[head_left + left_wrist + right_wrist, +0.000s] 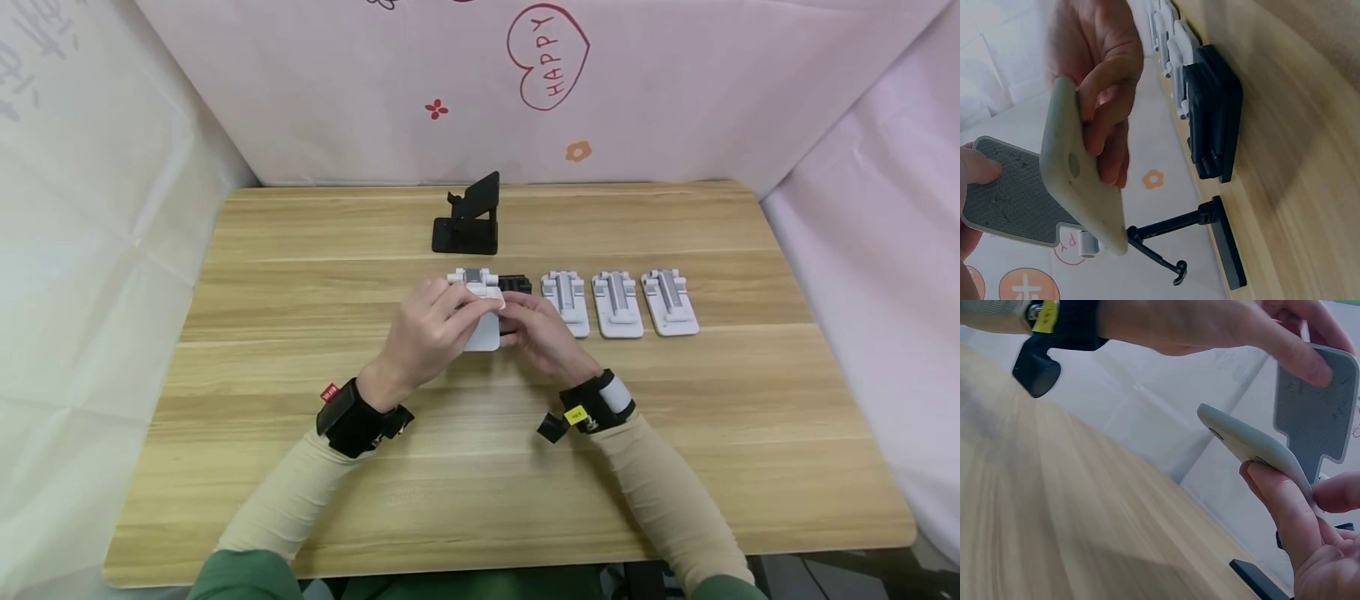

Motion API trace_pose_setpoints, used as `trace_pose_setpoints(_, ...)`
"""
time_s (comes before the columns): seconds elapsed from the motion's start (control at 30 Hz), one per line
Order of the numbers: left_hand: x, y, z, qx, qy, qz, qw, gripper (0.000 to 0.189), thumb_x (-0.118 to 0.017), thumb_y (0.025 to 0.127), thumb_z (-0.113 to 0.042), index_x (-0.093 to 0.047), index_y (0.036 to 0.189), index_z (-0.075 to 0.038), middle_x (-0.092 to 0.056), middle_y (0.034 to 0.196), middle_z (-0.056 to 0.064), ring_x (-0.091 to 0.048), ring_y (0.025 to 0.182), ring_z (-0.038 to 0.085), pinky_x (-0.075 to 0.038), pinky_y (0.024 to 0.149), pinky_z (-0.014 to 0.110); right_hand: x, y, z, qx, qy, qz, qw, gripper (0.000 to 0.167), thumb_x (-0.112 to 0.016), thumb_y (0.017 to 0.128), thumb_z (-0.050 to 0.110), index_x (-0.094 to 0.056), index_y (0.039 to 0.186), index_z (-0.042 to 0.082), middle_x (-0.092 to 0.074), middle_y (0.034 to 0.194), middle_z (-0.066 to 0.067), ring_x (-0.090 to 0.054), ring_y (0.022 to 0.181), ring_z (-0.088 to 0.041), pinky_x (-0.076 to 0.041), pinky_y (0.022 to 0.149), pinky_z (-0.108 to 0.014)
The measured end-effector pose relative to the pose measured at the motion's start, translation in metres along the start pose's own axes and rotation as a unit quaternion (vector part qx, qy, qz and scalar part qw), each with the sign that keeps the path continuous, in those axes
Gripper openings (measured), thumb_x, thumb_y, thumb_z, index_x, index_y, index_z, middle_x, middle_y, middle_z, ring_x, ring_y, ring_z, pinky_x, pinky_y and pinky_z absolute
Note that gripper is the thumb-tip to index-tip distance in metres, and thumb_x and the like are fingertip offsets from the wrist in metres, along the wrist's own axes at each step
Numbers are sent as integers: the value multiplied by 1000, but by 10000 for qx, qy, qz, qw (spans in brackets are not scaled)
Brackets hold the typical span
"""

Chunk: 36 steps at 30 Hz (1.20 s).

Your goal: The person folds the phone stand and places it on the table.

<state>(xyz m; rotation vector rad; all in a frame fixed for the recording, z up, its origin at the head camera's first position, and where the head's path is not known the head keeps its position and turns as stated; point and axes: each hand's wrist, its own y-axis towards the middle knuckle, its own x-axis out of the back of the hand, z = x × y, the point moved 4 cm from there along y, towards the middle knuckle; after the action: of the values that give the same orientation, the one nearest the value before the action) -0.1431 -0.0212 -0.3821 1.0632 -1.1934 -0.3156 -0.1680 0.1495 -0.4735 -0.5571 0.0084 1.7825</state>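
Observation:
A white phone stand point(483, 333), partly unfolded, is held up between both hands. My left hand point(435, 321) pinches its grey-padded plate point(1316, 403), the thumb lying flat on the pad. My right hand point(543, 333) grips the stand's white base point(1079, 169) from the other side, with fingers curled against its underside. Plate and base stand apart at an angle, joined near a hinge point(1089, 244). Behind the right fingertips lies a folded black phone stand point(516, 285), partly hidden in the head view.
An unfolded black phone stand point(468, 221) stands at the back of the wooden table point(315, 267). To the right, three folded white phone stands, including the nearest point(567, 304) and farthest point(670, 304), lie in a row. A printed white cloth point(337, 92) hangs behind.

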Motion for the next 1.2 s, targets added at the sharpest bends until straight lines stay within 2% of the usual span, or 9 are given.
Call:
trace_pose_setpoints(0.3,-2,-3,-4,-28,-7,-2,10000,22,-76,87,2,-81,106,-7,-65,86,5,-53,75,21,-46,63,27,2,1,5,-61,71,-25,10000,34,-44,108,3,-48,137,-13,-75,100,-5,-74,81,-15,-62,67,-25)
trace_pose_setpoints(0.53,-8,-12,-7,-76,-77,157,9998,18,-78,86,1,-81,103,-7,-66,84,3,-55,76,20,-48,64,27,2,1,8,-67,123,-93,9999,42,-43,108,4,-41,144,-16,-74,102,-7,-74,79,-14,-61,66,-23)
trace_pose_setpoints(0.7,-11,-16,-9,-23,-99,252,9996,16,-80,86,-2,-82,101,-7,-66,83,2,-55,74,18,-49,62,25,3,0,10,-1,131,-53,9999,41,-43,108,4,-41,144,-17,-75,101,-7,-75,78,-14,-61,66,-22)
trace_pose_setpoints(0.97,-13,-22,-10,20,-99,396,9992,16,-82,86,-5,-82,102,-8,-64,82,1,-51,70,16,-44,59,23,3,1,10,-67,145,-79,9998,43,-42,108,4,-39,146,-17,-75,99,-6,-75,79,-15,-61,67,-23)
trace_pose_setpoints(1.2,-14,-22,-10,28,-114,435,9990,16,-80,87,-5,-81,103,-8,-66,84,2,-52,71,16,-46,60,23,4,1,11,-48,118,-63,9999,43,-43,109,5,-40,146,-16,-75,102,-6,-75,80,-14,-61,68,-22)
